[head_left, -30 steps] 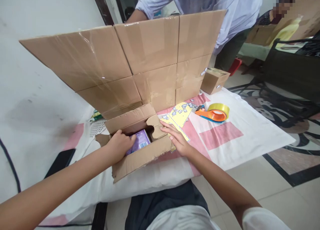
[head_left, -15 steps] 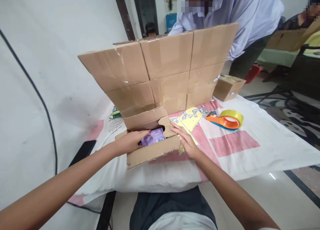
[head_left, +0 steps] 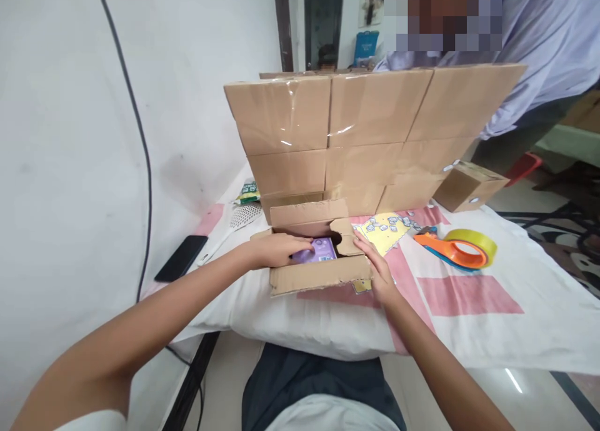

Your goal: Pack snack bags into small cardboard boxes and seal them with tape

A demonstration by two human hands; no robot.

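Head view. Student: What is hidden?
Tutor: Flaps of the open carton cover most of the purple packet inside and the left hand's fingertips; its grasp cannot be judged.
Student: Poses?
Tutor: Left hand reaches in, touching the packet; right hand lies flat, fingers extended, against the right flap.
Student: Surroundings?
Tutor: Stacked boxes just behind; tape dispenser rightward.

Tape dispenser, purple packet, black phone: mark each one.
tape dispenser (head_left: 445, 249): head view, on its orange handle.
purple packet (head_left: 319, 250): head view, on its visible top face.
black phone (head_left: 180, 258): head view, middle of its dark screen.
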